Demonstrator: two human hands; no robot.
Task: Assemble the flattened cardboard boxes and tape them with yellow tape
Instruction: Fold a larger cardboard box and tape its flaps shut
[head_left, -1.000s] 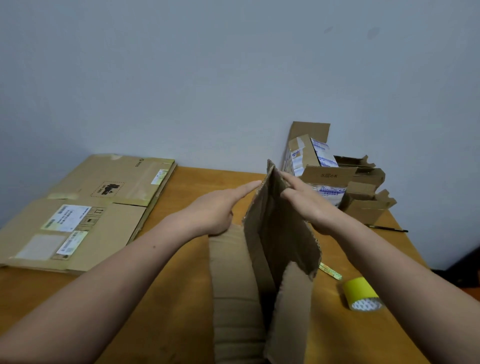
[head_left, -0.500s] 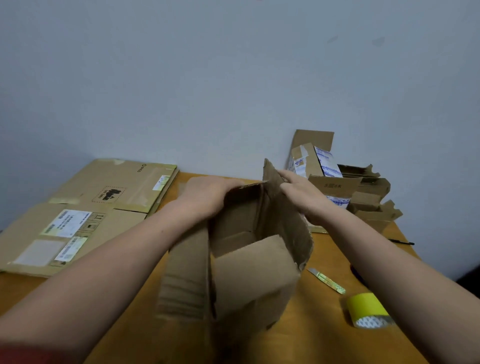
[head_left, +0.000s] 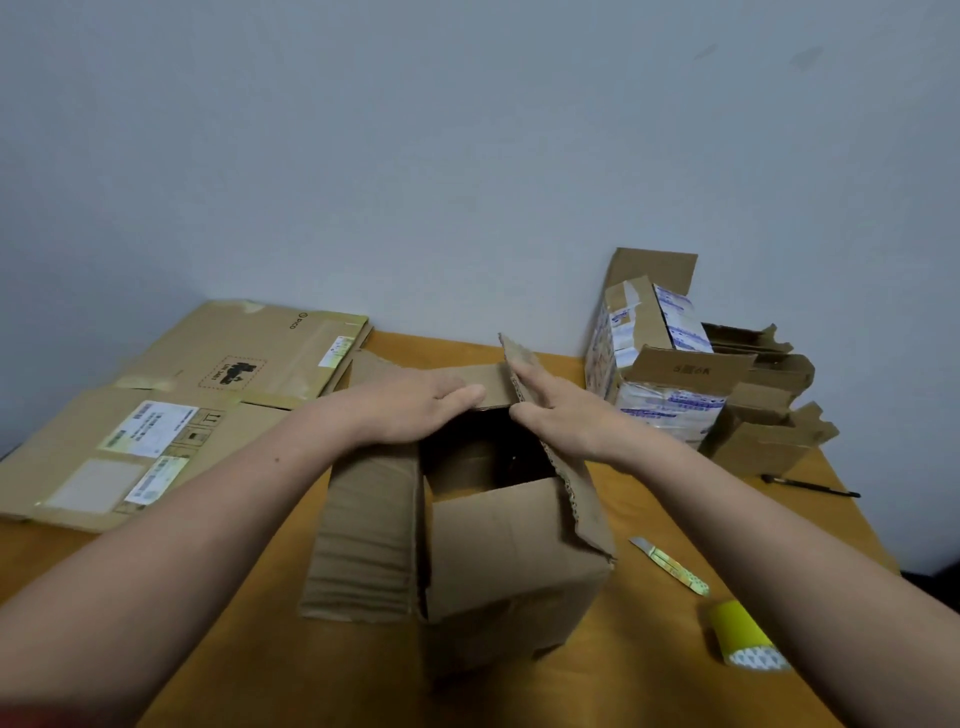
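1. Wooden table (head_left: 649, 686) against a plain grey wall; all task items are laid out on it.
2. Nearest, at right: tape roll (head_left: 744, 635), yellow, lying on its side, near the right forearm and well apart from the left. A small cutter (head_left: 670, 565) is seen just beyond it, long axis running diagonally, away-left to near-right.
3. Centre: box (head_left: 514, 561), squared up and standing with its opening upward. Left flap (head_left: 366, 535) is folded outward and hangs down the left side. Near flap is tipped inward over the opening. Right flap (head_left: 558, 457) stands raised, corrugated edge on top.
4. Left hand (head_left: 410, 410): flat, fingers together and extended, pressed palm-down on the far flap at the rim. Nothing is gripped.
5. Right hand (head_left: 561, 415): flat, fingers together, laid against the right flap near its far end. Nothing is gripped.
6. Key relation: the seam to be taped would run near-to-far between the hands. The roll lies right of the box, so it is judged to be the right hand's pick once the flaps are closed.
7. Far left: flattened boxes (head_left: 156, 415) stacked, not yet assembled. Far right: a cluster of opened cartons (head_left: 675, 374) by the wall, with a pen (head_left: 810, 486) just in front.
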